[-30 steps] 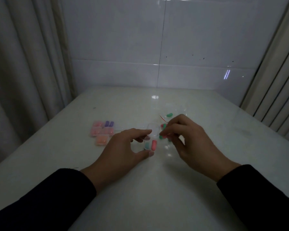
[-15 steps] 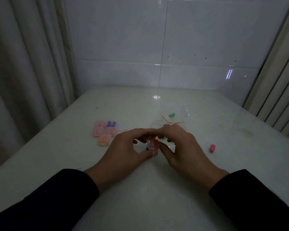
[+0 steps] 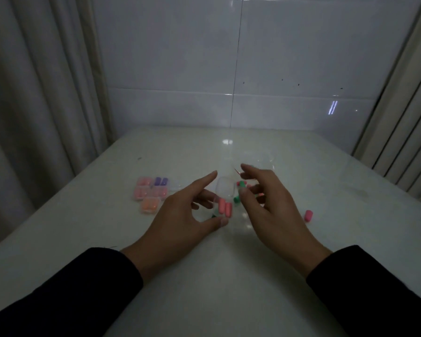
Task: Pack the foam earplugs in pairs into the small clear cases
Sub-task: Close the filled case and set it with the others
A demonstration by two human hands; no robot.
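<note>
My left hand [image 3: 185,215] holds a small clear case [image 3: 225,190] on the table, thumb at its near edge and middle fingers at its left side, index finger stretched out above it. The case's lid stands open. Two pink earplugs [image 3: 225,207] lie side by side in it. My right hand [image 3: 272,210] hovers just right of the case with spread, relaxed fingers and nothing in it. Loose green and pink earplugs [image 3: 240,185] lie behind its thumb. One pink earplug [image 3: 308,215] lies alone further right.
A cluster of filled cases [image 3: 151,192] with pink, purple and orange plugs sits left of my hands. A clear plastic bag [image 3: 260,158] lies behind my right hand. The white table [image 3: 216,276] meets a tiled wall at the back, with curtains on both sides.
My right hand has pulled back from the case and spread its fingers. My left index finger has lifted. Two pink earplugs now show side by side in the case.
</note>
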